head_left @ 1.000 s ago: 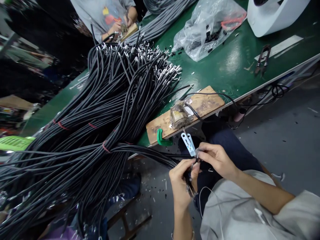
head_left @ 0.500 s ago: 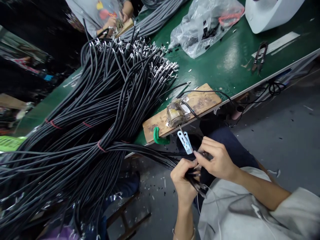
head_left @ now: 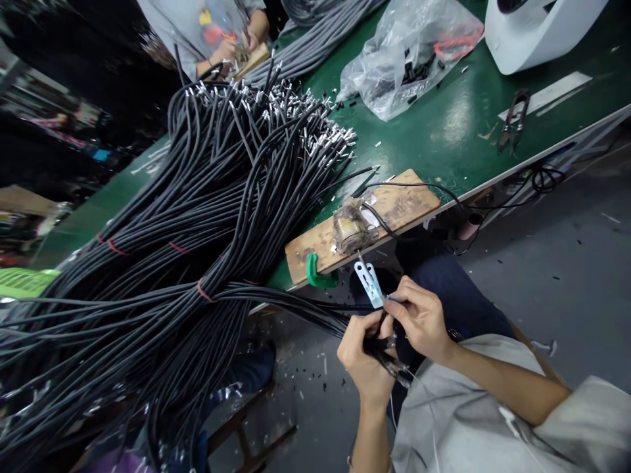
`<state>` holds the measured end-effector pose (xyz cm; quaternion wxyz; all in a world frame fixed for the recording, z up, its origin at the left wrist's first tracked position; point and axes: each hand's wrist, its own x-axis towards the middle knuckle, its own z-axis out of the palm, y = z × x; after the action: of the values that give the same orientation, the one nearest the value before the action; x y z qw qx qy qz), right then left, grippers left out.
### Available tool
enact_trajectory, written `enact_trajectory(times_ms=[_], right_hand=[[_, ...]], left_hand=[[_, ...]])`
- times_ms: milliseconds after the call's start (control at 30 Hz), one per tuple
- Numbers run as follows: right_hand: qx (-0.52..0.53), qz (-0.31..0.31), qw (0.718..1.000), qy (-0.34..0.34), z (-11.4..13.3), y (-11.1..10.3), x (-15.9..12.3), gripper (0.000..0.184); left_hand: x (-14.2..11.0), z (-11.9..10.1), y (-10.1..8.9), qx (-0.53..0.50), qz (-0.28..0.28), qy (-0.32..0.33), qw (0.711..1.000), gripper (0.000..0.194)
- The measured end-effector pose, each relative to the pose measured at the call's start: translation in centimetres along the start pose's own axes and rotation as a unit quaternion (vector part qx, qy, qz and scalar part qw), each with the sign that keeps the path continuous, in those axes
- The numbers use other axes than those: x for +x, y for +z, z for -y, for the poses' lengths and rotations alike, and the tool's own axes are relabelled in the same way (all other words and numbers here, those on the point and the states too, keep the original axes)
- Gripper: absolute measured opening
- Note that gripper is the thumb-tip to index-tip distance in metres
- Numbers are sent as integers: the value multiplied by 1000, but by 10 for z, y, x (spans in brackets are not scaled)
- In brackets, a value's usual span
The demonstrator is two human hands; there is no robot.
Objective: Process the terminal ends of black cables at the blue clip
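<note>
My left hand (head_left: 362,351) is closed round a bunch of black cables (head_left: 305,309), whose stripped ends poke out below the fingers. Pinched beside it, my right hand (head_left: 419,315) meets a cable end at the tip of a light blue clothespin (head_left: 369,284); the fingers hide most of that end. The clothespin sits on the thin shaft of a small tape-wrapped motor (head_left: 351,226). That motor is fixed on a wooden board (head_left: 407,194) at the table edge, where a green clamp (head_left: 315,270) grips the board.
A large heap of black cables (head_left: 211,190) with silvery ends covers the left of the green table (head_left: 458,125). Beyond lie a plastic bag (head_left: 389,72) of small black pieces, thread snips (head_left: 515,121) and a white casing (head_left: 532,39). Across the table another person's hands (head_left: 239,52) work.
Both hands stay close together by the clothespin, their fingers shifting on the cables. More stripped ends show below my left hand than a second ago. The view has swayed slightly.
</note>
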<state>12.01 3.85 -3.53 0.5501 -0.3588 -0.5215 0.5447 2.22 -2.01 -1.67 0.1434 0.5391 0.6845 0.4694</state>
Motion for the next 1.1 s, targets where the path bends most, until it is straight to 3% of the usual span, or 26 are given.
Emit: enact_trajectory(times_ms=[67,167,233,300,400,567,633,700,767,833,900,1000,1100], right_hand=[[131,3,986,100,-3,7,-4,18],[292,19,927,236,-3,11,-5,22],[333,33,900,279,-2,9,-2,25],[327,51,897,292,-2,4,3,27],[285,67,919,263,-1,-5,15,29],[157,191,954,171,8,-12,24,27],[79,150,978,125,10,-9,19,22],[-12,81,996,34,10,-6,12,19],[-77,49,992,-81,8,-5,8,14],[-91,57,984,-145,7,-8,7,9],[-76,83,986,-125,7,-13,10,2],[-52,147,986,-61,10,-19,17,16],[-42,188,979,-61,13,-20,22,25]], left_hand=[[0,1,-1,-10,17,-19,1000,4],[2,0,-5,-17,35,-25,999,1],[5,-2,-7,-9,46,-13,999,7],[7,-5,-10,-4,63,0,998,16],[10,-8,-14,-2,94,-10,996,26],[9,-7,-16,-22,104,-46,993,33],[7,-4,-15,-30,82,-60,994,31],[5,-2,-14,-30,60,-67,995,30],[4,-1,-13,-29,46,-70,996,30],[5,-2,-14,-31,42,-69,996,32],[6,-4,-15,-35,51,-66,996,34],[12,-6,-20,-35,79,-62,994,40],[21,-5,-28,-51,154,-76,984,38]])
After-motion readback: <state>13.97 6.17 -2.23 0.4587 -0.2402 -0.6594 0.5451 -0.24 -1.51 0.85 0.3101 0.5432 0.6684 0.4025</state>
